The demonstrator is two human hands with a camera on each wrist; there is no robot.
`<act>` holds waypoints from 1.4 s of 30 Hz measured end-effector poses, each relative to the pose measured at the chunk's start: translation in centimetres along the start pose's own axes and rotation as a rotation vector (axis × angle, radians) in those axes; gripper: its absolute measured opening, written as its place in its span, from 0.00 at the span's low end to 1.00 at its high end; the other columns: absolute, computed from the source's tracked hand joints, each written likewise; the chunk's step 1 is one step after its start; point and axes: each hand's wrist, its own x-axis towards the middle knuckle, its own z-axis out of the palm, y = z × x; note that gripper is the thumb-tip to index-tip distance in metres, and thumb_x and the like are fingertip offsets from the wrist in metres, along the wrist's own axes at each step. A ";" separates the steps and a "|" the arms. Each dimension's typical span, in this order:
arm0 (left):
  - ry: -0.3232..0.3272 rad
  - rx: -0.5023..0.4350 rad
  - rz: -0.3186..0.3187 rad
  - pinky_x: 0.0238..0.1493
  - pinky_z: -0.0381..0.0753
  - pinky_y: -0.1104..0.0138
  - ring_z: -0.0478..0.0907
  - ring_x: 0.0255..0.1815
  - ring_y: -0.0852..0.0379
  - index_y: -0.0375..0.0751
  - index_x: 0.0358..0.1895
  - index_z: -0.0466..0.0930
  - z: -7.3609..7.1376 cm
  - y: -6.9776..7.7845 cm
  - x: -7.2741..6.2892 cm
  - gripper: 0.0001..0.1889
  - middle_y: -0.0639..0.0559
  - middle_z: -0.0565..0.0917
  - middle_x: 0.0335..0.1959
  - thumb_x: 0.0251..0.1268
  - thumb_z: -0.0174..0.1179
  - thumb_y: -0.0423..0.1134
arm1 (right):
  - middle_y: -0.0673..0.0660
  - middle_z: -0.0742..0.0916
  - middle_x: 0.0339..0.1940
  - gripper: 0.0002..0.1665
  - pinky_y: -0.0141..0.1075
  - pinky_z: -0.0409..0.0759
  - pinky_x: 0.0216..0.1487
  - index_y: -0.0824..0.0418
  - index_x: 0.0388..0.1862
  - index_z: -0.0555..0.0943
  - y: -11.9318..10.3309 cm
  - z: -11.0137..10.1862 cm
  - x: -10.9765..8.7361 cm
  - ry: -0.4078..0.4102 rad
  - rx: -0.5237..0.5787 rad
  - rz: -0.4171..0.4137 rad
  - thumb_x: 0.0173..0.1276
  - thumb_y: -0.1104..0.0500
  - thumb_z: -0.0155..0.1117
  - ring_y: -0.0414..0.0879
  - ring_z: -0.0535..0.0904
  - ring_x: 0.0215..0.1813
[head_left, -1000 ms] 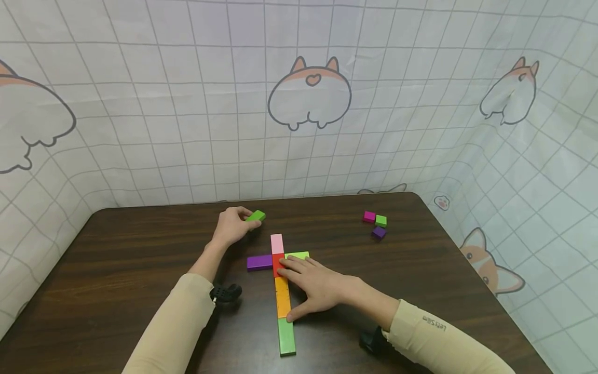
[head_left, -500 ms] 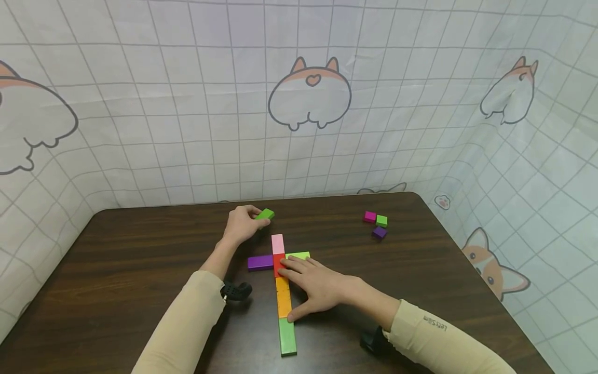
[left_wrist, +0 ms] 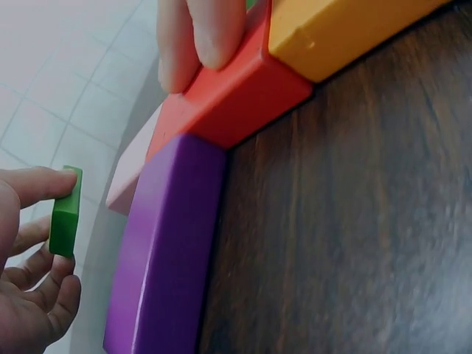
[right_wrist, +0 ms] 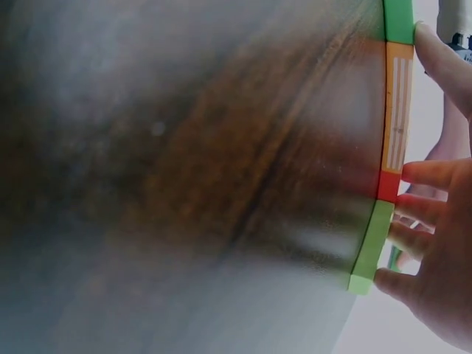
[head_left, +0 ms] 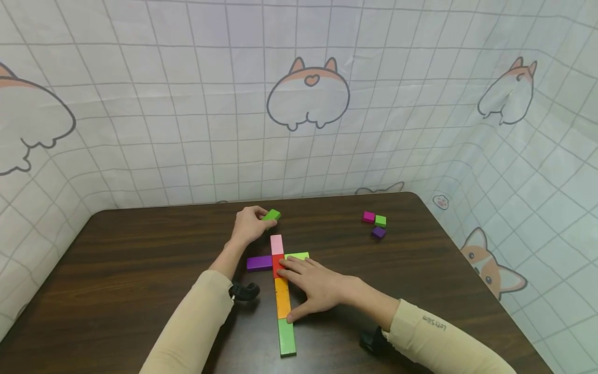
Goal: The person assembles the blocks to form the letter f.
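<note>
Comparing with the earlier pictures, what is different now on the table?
The left hand moved right, carrying its green block towards the pink block's far side. Nothing was newly grasped or released. The right hand and the other blocks stayed.

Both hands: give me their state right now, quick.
Left hand: holding a small green block, pinched between thumb and fingers.
Right hand: open, fingers spread, touching the red block, gripping nothing.
</note>
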 end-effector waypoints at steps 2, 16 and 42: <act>-0.003 -0.006 -0.002 0.40 0.82 0.59 0.82 0.39 0.47 0.33 0.53 0.85 0.2 0.2 0.0 0.20 0.39 0.84 0.45 0.63 0.73 0.43 | 0.56 0.57 0.85 0.62 0.56 0.47 0.79 0.55 0.84 0.57 0.0 -0.1 0.0 -0.003 0.001 0.001 0.63 0.24 0.64 0.51 0.45 0.84; 0.007 0.025 -0.023 0.42 0.83 0.58 0.82 0.42 0.46 0.35 0.55 0.85 1.8 0.9 0.0 0.21 0.40 0.84 0.46 0.63 0.73 0.45 | 0.56 0.58 0.84 0.62 0.56 0.47 0.79 0.56 0.84 0.58 0.0 0.0 -0.3 -0.003 -0.008 -0.005 0.63 0.24 0.64 0.51 0.46 0.84; -0.035 0.007 -0.029 0.42 0.83 0.58 0.82 0.40 0.47 0.34 0.53 0.85 3.7 1.7 -0.1 0.20 0.41 0.84 0.43 0.62 0.74 0.43 | 0.56 0.58 0.84 0.61 0.56 0.47 0.79 0.56 0.84 0.57 0.2 0.1 -0.6 -0.004 -0.003 -0.023 0.63 0.24 0.64 0.51 0.45 0.84</act>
